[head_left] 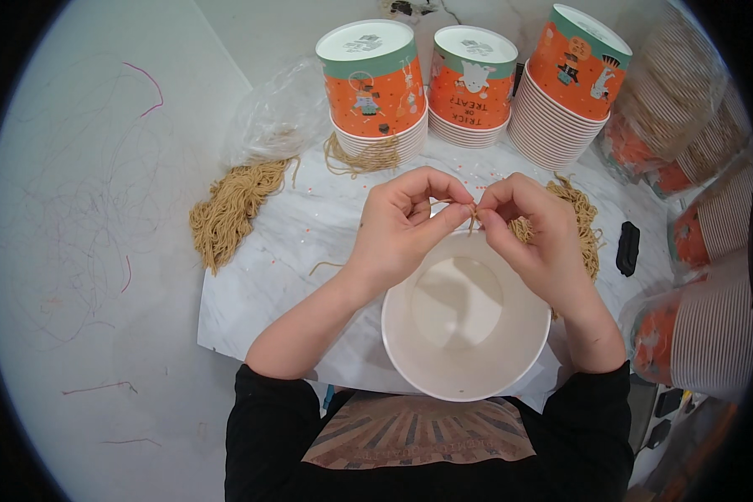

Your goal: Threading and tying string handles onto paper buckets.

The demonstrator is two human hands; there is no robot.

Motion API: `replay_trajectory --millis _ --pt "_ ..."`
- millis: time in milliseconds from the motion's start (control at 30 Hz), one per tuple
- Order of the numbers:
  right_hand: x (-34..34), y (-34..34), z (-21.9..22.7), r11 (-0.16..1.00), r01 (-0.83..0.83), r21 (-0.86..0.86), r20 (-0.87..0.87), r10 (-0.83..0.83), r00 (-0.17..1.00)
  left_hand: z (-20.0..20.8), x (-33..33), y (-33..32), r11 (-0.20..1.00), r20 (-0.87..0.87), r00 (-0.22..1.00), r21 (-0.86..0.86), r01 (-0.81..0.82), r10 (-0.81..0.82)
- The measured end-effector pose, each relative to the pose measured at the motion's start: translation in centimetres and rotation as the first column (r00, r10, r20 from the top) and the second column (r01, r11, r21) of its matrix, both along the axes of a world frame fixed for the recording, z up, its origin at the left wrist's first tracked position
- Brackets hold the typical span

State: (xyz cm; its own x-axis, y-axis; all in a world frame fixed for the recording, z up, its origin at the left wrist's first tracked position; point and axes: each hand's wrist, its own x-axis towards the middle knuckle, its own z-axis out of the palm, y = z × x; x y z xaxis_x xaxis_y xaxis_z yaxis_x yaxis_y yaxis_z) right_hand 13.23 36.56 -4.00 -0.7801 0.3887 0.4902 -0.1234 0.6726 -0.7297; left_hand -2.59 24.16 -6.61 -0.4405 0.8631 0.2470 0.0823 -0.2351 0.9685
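Above the far rim of a white paper bucket [523, 351], my left hand [406, 226] and my right hand [540, 230] meet, fingertips almost touching. Both are closed in a pinch on a thin tan cord [474, 219], which seems looped or knotted between them. The bucket stands mouth up against the table's near edge, with nothing visible inside. A thick bundle of tan cords [241, 209] lies to the left of my left hand. Another tan bundle [584, 219] sits behind my right hand, partly hidden by it. One short loose strand [325, 266] rests by my left forearm.
Upside-down stacks of orange and green paper buckets [372, 92] line the table's back, with loose cord [361, 159] against one. A clear plastic bag [280, 113] lies back left. At right are a small black object [627, 248] and plastic-wrapped bucket stacks [699, 326]. A scribbled white wall [100, 217] stands left.
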Motion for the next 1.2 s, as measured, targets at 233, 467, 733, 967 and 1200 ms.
replay_trajectory --millis 233,467,733,967,1200 --pt "0.1 0.6 0.1 0.993 -0.058 -0.099 0.038 0.062 0.997 -0.2 -0.2 0.3 0.995 0.154 0.984 0.044 0.087 -0.093" --pt "0.2 0.8 0.3 0.99 -0.062 -0.129 0.104 0.075 0.992 -0.3 -1.1 0.1 0.979 0.253 0.953 -0.074 0.192 -0.167" --pt "0.5 0.8 0.0 0.964 -0.023 -0.264 0.17 0.069 0.983 0.1 -1.4 0.0 0.966 0.289 0.934 -0.092 0.243 -0.208" --pt "0.5 -0.7 -0.2 0.99 0.011 -0.141 0.099 0.003 0.995 0.2 -0.9 -0.1 0.966 0.328 0.918 -0.058 0.253 -0.22" --pt "0.2 -0.7 -0.5 0.993 -0.015 -0.119 0.073 0.024 0.997 -0.2 -1.4 -0.2 0.979 0.146 0.982 -0.147 0.142 -0.121"
